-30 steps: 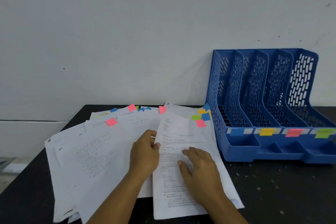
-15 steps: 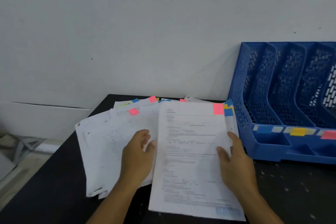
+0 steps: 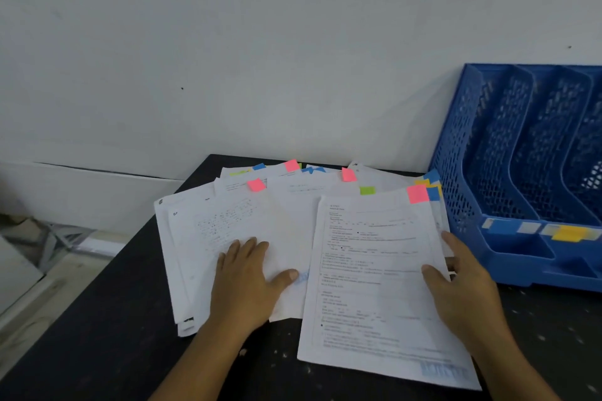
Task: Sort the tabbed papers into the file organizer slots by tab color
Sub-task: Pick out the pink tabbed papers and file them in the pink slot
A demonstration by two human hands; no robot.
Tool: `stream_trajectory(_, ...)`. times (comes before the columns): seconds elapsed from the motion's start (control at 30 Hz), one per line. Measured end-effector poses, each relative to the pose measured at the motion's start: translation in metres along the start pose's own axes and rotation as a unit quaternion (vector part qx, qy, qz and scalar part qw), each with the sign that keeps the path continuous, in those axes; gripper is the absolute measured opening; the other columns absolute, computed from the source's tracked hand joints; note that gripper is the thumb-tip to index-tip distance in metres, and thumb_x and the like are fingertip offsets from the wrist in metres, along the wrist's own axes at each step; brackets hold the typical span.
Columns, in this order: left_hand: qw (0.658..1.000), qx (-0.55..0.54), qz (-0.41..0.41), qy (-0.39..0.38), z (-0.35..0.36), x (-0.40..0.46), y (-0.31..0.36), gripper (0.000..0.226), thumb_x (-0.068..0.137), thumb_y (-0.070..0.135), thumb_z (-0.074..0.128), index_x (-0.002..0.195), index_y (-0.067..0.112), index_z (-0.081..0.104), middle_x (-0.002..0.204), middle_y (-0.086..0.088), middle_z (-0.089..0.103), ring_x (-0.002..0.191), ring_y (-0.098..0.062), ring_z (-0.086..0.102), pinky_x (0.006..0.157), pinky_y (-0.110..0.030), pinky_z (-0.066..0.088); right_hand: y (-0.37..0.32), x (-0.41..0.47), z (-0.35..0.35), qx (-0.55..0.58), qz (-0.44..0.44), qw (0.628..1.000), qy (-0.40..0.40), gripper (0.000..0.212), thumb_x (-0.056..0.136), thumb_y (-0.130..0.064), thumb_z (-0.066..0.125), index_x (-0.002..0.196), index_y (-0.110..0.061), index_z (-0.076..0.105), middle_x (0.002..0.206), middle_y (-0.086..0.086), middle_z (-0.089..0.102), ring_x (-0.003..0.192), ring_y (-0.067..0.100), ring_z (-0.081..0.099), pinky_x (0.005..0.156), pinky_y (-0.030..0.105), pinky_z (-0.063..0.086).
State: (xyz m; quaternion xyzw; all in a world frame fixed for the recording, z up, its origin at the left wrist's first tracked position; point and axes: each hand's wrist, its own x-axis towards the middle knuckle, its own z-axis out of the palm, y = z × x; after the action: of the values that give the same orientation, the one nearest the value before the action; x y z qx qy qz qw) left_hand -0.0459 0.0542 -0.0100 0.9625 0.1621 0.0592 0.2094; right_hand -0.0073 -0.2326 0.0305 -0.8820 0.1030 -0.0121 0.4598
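A spread of white printed papers (image 3: 280,225) with pink, blue, green and yellow tabs lies on the black table (image 3: 107,329). My left hand (image 3: 247,280) rests flat on the left part of the pile, fingers apart. My right hand (image 3: 462,290) grips the right edge of a sheet with a pink tab (image 3: 374,277), thumb on top; its pink tab (image 3: 417,194) sits at the top right corner. The blue file organizer (image 3: 521,172) stands upright at the right, with colour labels on its front, a blue one (image 3: 498,225) and a yellow one (image 3: 570,233) showing.
A white wall rises directly behind the table. The table's left edge drops to a floor with blurred clutter (image 3: 49,244) at the far left. The organizer's right slots run out of the frame.
My left hand let go of the pink-tabbed sheet and moved left onto the pile. The sheet shifted right with my right hand. The camera turned left, pushing the organizer toward the frame edge.
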Motion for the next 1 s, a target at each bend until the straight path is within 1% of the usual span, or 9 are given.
stream_trajectory(0.13,0.999,-0.036,-0.014,0.028,-0.004,-0.001,0.001,0.063,0.091,0.057,0.046,0.146,0.028,0.035,0.157,0.007,0.027,0.147,-0.016,0.012,0.121,-0.038,0.010,0.003,0.003,-0.001,0.023,0.011,1.000,0.018,0.065,0.092,-0.019,0.064,0.146,-0.034,0.031,0.105,-0.001,0.061,0.096,0.021,0.058,0.088,0.044,0.051)
stream_trajectory(0.2,0.998,-0.039,-0.012,0.040,-0.007,-0.004,0.006,0.059,0.093,0.052,0.047,0.146,0.029,0.035,0.156,0.005,0.028,0.147,-0.017,0.013,0.120,-0.037,0.013,0.004,0.002,0.000,0.025,0.003,0.999,0.019,0.064,0.092,-0.018,0.063,0.146,-0.035,0.032,0.106,0.000,0.063,0.095,0.020,0.058,0.084,0.040,0.051)
stream_trajectory(0.27,0.999,-0.025,0.014,0.027,-0.005,-0.007,0.013,0.067,0.091,0.058,0.044,0.149,0.029,0.028,0.158,0.005,0.022,0.148,-0.017,0.008,0.119,-0.035,0.008,0.003,0.001,0.000,0.014,-0.012,1.000,0.021,0.061,0.093,-0.016,0.062,0.145,-0.034,0.034,0.110,0.002,0.063,0.094,0.017,0.056,0.080,0.034,0.047)
stream_trajectory(0.37,0.998,0.019,0.046,-0.023,0.002,-0.005,0.018,0.090,0.080,0.079,0.033,0.152,0.028,0.015,0.161,0.007,0.006,0.148,-0.016,-0.003,0.118,-0.035,-0.004,0.002,-0.001,-0.002,-0.020,-0.027,0.999,0.021,0.060,0.094,-0.015,0.060,0.146,-0.032,0.036,0.127,0.009,0.059,0.107,0.024,0.056,0.089,0.038,0.048)
stream_trajectory(0.47,0.998,0.031,0.041,-0.029,0.004,-0.001,0.014,0.089,0.081,0.079,0.029,0.153,0.029,0.014,0.161,0.009,0.006,0.148,-0.015,-0.004,0.118,-0.035,-0.004,0.002,-0.001,-0.003,-0.043,-0.031,0.998,0.019,0.057,0.095,-0.016,0.059,0.146,-0.030,0.039,0.134,0.014,0.055,0.116,0.030,0.055,0.093,0.039,0.048)
stream_trajectory(0.63,0.999,0.016,0.042,-0.025,0.000,-0.002,0.012,0.073,0.088,0.068,0.033,0.150,0.033,0.025,0.159,0.013,0.015,0.148,-0.012,0.002,0.118,-0.033,0.001,0.006,0.000,-0.005,-0.046,-0.041,0.997,0.040,0.053,0.095,-0.014,0.059,0.144,-0.026,0.043,0.126,0.011,0.061,0.094,0.018,0.052,0.084,0.034,0.049)
stream_trajectory(0.8,0.998,-0.070,-0.001,0.004,-0.005,-0.002,0.010,0.050,0.093,0.053,0.046,0.141,0.037,0.042,0.156,0.005,0.028,0.145,-0.017,0.021,0.115,-0.034,0.020,0.008,0.001,-0.004,-0.047,-0.044,0.997,0.044,0.049,0.095,-0.015,0.057,0.141,-0.027,0.046,0.122,0.009,0.062,0.089,0.015,0.051,0.073,0.029,0.048)
stream_trajectory(0.9,0.990,-0.133,0.001,0.040,-0.010,-0.002,0.007,0.037,0.093,0.048,0.050,0.129,0.038,0.055,0.148,0.002,0.043,0.138,-0.017,0.036,0.112,-0.034,0.029,0.007,0.000,-0.003,-0.037,-0.049,0.997,0.040,0.045,0.095,-0.016,0.058,0.139,-0.027,0.051,0.126,0.010,0.060,0.098,0.019,0.054,0.083,0.032,0.049)
stream_trajectory(1.0,0.956,-0.274,0.027,0.098,-0.023,-0.003,0.013,0.017,0.092,0.038,0.057,0.107,0.041,0.063,0.128,0.013,0.060,0.127,-0.009,0.049,0.107,-0.025,0.035,0.007,-0.002,0.000,-0.030,-0.052,0.997,0.040,0.040,0.095,-0.016,0.059,0.134,-0.026,0.056,0.132,0.007,0.059,0.114,0.026,0.056,0.093,0.039,0.050)
